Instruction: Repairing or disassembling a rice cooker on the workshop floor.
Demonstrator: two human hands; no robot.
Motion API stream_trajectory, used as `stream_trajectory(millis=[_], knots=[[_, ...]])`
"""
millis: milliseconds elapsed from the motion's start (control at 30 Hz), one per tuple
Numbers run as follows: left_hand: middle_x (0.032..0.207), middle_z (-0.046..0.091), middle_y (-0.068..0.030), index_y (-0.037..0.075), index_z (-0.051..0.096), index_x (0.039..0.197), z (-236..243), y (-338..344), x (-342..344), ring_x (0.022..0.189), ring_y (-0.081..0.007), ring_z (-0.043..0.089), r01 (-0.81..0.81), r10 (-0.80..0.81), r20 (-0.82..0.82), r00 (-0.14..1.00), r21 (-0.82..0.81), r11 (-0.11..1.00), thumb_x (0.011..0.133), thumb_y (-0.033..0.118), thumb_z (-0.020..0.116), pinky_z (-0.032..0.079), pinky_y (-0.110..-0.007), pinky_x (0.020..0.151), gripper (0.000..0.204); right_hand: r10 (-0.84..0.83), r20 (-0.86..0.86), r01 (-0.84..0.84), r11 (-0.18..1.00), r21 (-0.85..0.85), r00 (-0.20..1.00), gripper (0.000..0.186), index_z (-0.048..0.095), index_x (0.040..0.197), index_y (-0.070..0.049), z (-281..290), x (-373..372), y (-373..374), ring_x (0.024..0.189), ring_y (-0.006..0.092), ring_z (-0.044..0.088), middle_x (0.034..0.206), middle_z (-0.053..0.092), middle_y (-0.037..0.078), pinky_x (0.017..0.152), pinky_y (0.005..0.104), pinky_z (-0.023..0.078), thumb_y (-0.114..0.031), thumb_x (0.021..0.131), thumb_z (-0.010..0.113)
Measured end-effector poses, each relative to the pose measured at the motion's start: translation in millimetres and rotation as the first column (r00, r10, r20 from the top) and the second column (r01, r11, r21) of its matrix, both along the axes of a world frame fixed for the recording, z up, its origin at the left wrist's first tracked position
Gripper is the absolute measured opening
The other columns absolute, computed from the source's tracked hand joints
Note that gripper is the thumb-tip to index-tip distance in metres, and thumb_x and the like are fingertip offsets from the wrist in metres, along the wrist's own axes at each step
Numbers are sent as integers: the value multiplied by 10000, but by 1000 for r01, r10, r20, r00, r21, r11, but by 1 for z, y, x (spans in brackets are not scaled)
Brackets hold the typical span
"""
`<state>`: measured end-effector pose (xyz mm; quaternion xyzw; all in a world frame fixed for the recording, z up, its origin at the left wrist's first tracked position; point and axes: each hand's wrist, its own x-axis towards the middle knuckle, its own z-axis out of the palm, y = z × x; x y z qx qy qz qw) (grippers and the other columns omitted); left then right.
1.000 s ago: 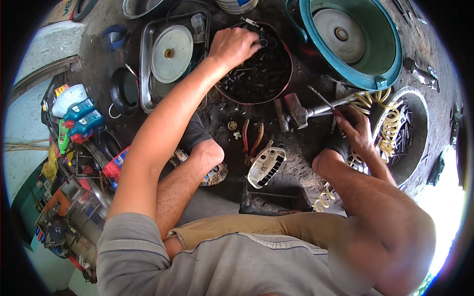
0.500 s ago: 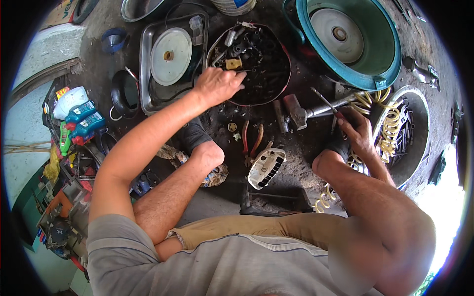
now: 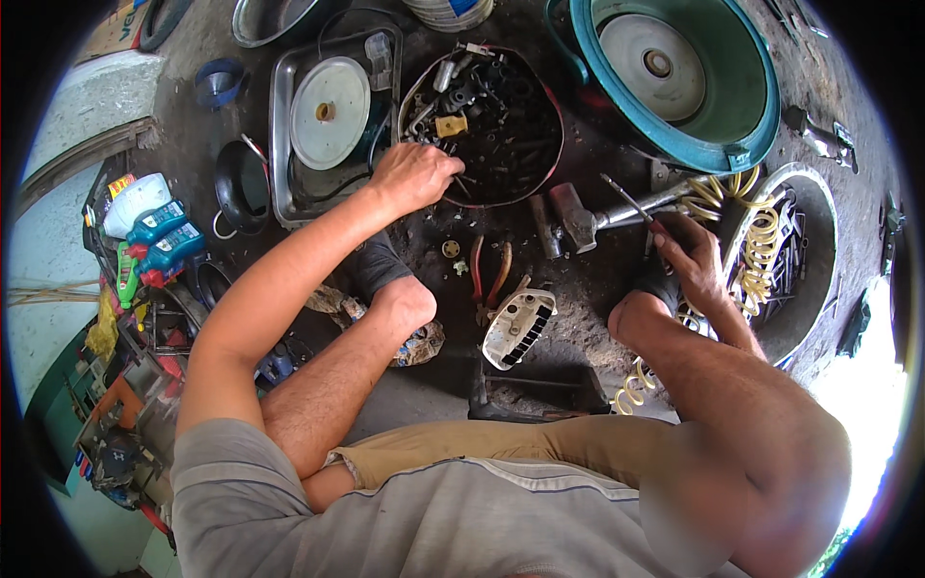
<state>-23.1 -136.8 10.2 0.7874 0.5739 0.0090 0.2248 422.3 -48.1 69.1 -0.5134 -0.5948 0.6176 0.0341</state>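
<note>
My left hand (image 3: 416,175) is at the near-left part of a round pan of dark metal parts (image 3: 515,169), fingers closed; whatever they hold is too small to make out. A yellowish piece (image 3: 450,126) lies among the parts. My right hand (image 3: 689,252) grips a screwdriver (image 3: 629,200), its tip pointing up-left, beside a hammer (image 3: 580,220) and a metal cylinder (image 3: 547,231). Below these lie red-handled pliers (image 3: 499,270) and a pale, oval slotted metal part (image 3: 517,329).
A steel tray (image 3: 282,154) with a pale disc stands left, a teal tub (image 3: 752,116) back right. Coiled yellow hose (image 3: 761,246) drapes by a basin of tools (image 3: 809,289). A black bin (image 3: 540,395) lies between my legs; bottles (image 3: 164,231) and clutter fill the left.
My left hand has moved from the back of the pan down and leftward to its near-left part, uncovering the yellowish piece. My right hand still holds the screwdriver.
</note>
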Motion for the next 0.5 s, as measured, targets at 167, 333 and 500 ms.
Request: stream_trajectory(millis=[167,333,500], knots=[[812,762,-151,137,807,963,14,6,-14,796,-340,768,75,-80,-123,989,-46,996,858,123,707,618,-459,721,145,1,2,0,1000,-22,1000,410,673,1255,46,1,6,1,770,119,595,925,711,69,685,294,500,-263,989,716],[853,776,-163,122,815,874,31,25,-7,839,-338,777,57,-100,-230,968,-184,981,847,122,720,622,-453,760,99,-3,12,3,1000,4,1000,411,667,1270,51,1,6,-1,788,116,597,954,721,75,701,293,505,-245,989,715],[880,782,-120,117,825,874,46,43,-12,868,-340,765,4,-101,-257,961,-354,935,799,236,841,606,-465,794,142,-18,4,18,1000,-17,1000,406,666,1274,48,1,6,1,780,114,589,952,718,68,698,290,501,-233,985,718]])
